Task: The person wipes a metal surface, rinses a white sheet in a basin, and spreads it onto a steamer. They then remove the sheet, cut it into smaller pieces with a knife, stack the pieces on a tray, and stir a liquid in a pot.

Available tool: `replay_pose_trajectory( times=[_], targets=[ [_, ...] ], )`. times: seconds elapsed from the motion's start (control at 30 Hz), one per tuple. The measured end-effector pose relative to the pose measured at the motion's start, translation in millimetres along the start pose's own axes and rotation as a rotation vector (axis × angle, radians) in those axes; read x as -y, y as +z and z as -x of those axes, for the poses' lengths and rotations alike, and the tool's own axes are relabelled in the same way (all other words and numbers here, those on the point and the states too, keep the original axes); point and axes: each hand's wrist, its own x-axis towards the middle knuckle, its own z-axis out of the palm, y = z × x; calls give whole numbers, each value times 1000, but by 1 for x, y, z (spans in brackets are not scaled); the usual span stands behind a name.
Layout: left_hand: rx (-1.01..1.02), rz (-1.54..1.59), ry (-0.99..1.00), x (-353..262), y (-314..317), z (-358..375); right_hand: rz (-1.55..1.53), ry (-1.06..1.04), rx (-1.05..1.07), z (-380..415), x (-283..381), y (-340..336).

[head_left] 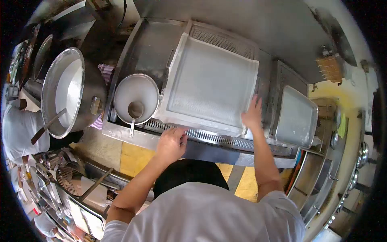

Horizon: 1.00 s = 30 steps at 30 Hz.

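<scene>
A large cloth-covered tray (213,84) lies on the steel counter in front of me, its white cloth hanging over the edges. At its right edge, my right hand (252,114) touches the cloth near the front corner, fingers stretched forward and apart. My left hand (171,143) is closed, over the slotted grate just in front of the tray; whether something small is between its fingers is hidden. Left of the tray stands a metal bowl (136,86) of whitish liquid with a ladle (136,109) in it.
A big metal pot (74,88) of white liquid with a wooden-handled tool stands at the left. A smaller tray (297,117) lies at the right. The slotted grate (209,136) runs along the counter's front. Another person (26,131) is at the far left.
</scene>
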Motion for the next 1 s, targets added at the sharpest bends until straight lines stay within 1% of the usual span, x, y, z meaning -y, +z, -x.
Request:
replay_pose_trajectory(
  times=[0.03, 0.13, 0.23, 0.33, 0.4, 0.47, 0.53, 0.63, 0.73, 0.77, 0.83, 0.87, 0.9, 0.97, 1.0],
  targets=[
    [-7, 5, 4, 3, -5, 5, 39, 1, 23, 25, -8, 10],
    [-34, 31, 7, 13, -19, 20, -215, 49, -115, 65, -5, 2],
    [-51, 44, 30, 28, -30, 35, -145, -56, -243, 52, 23, -15],
    [-37, 70, 30, 35, -44, 49, -392, -196, -75, 28, 89, -24],
    [-37, 86, 20, 37, -51, 58, -489, -259, 41, 18, 147, -12],
    [-52, 86, 1, 41, -58, 67, -602, -222, 369, 13, 200, 10],
    [-60, 64, -66, 35, -72, 76, -673, -163, 642, 24, 243, 16],
    [-108, 56, -128, 38, -79, 91, -513, -199, 774, 29, 273, 27],
    [-138, 50, -176, 47, -71, 107, -299, -274, 713, 20, 255, 34],
    [-142, 47, -190, 48, -67, 110, -210, -368, 622, 16, 236, 39],
    [-97, 47, -234, 40, -63, 109, -29, -545, 429, 5, 177, 50],
    [-77, 44, -254, 35, -60, 106, 31, -464, 416, 12, 152, 33],
    [-82, 58, -216, 28, -57, 102, 89, -384, 400, 22, 126, 18],
    [-90, 82, -137, 12, -45, 90, 216, -291, 316, 32, 66, 6],
    [-95, 127, -88, 13, -32, 84, 185, -255, 240, 37, 39, 6]
  ],
)
